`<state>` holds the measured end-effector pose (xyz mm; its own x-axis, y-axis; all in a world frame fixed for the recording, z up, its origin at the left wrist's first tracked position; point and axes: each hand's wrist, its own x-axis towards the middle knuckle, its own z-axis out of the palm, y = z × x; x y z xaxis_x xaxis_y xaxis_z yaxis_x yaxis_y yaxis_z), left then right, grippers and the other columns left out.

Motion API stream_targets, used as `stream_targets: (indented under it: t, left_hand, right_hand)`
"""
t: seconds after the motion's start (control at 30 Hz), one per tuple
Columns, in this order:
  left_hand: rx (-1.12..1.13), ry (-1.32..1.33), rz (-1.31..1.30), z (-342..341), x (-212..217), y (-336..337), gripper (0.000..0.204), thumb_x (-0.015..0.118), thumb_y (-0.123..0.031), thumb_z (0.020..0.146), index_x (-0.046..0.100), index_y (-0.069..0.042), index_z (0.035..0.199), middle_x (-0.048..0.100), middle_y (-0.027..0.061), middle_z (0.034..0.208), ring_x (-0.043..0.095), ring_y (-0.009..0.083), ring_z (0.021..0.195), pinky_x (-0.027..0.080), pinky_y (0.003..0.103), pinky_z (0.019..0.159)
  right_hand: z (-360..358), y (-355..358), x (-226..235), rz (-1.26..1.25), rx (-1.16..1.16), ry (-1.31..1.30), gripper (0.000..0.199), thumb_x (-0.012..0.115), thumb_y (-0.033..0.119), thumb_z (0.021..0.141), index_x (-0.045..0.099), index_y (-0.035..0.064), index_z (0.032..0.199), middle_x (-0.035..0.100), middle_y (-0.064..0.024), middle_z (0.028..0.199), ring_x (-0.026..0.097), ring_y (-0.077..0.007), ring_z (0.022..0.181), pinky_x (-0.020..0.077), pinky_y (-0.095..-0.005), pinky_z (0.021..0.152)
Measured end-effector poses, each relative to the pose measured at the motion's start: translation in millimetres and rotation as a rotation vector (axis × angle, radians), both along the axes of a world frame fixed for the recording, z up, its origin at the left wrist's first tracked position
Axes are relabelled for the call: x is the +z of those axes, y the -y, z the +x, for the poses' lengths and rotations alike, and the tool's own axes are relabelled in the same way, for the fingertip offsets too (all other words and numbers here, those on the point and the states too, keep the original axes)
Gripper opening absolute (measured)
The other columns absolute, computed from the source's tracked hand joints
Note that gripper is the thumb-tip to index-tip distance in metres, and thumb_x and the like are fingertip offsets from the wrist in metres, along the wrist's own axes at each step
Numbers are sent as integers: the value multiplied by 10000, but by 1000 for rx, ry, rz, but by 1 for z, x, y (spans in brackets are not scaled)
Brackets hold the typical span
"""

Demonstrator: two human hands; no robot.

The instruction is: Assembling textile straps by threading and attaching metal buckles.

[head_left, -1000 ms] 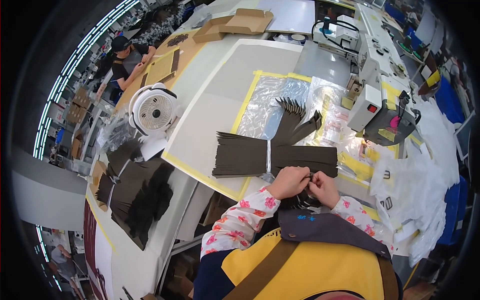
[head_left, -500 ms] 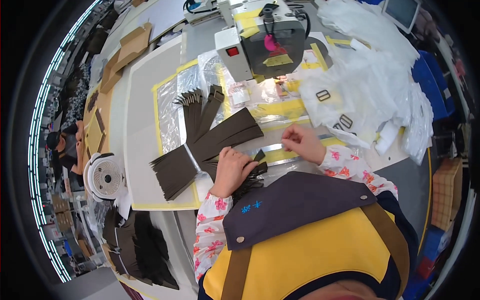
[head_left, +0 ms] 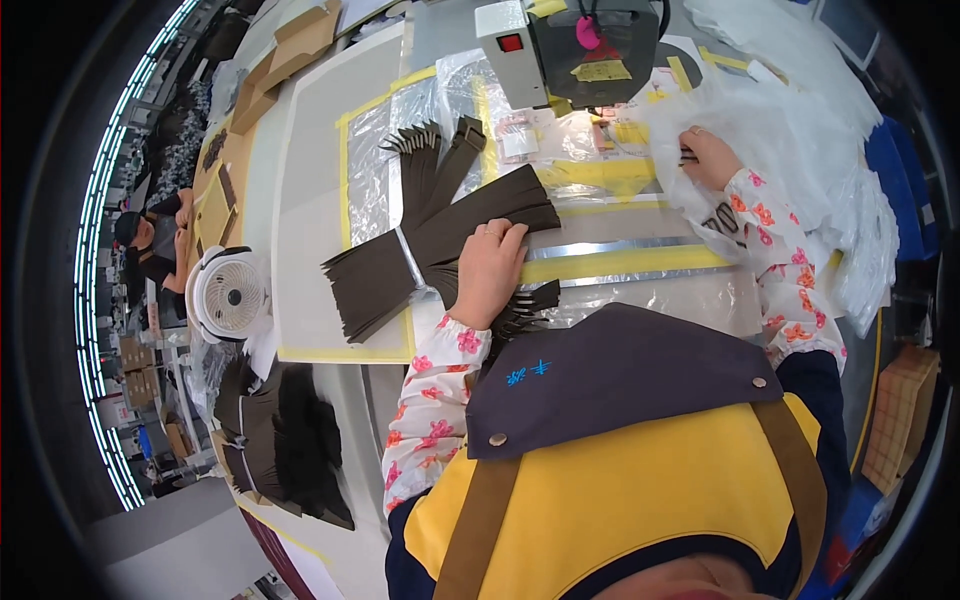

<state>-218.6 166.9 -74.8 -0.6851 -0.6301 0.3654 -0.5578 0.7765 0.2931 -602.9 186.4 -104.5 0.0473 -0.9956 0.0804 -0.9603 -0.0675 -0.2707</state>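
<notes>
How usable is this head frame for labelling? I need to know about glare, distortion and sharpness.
Head view: strong fisheye, the white table's edge bows and a black rim rings the picture; glare streaks the clear plastic sheet and the silver metal strip; the left hand on the bundle of dark brown flat strips and the right hand look sharp.

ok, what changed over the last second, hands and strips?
The right hand left the bundle of dark strips and reached out to the clear plastic bags beside the grey machine; whether it grips one is unclear. The left hand, earlier working together with the right at the bundle's near edge, now lies flat on the bundle. The bundle stays fanned on the table; the white fan stays put.
</notes>
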Motion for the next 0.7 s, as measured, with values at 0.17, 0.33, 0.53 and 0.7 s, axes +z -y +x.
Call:
stream_targets:
  t: [0.17,0.33,0.53,0.7]
  left_hand:
    - [-17,10,-66,2,-10,2,232,585,-73,694,564,-64,925,513,62,847,506,224,759,398,331,651]
    - [63,29,-88,4,-11,3,159,582,-90,701,562,-78,859,524,44,811,509,208,740,394,327,630]
    - [117,15,-166,7,-17,49,68,599,-122,692,540,-94,711,539,27,709,512,209,689,387,325,589]
    - [-22,107,-27,1,-13,42,100,605,-143,705,534,-93,755,564,50,686,525,216,712,371,343,630]
  right_hand:
    - [-4,5,7,90,-68,66,182,629,85,662,504,27,781,540,-138,778,530,-316,800,423,-382,674]
    - [12,-20,27,43,-199,74,161,617,55,683,478,21,755,537,-143,693,542,-312,716,409,-390,618]
    - [61,-34,53,-243,-185,411,111,594,28,734,509,7,801,544,-133,671,525,-269,584,420,-314,550]
    - [117,-30,29,-229,-59,682,101,583,46,779,550,-4,861,573,-85,682,541,-140,581,437,-248,551]
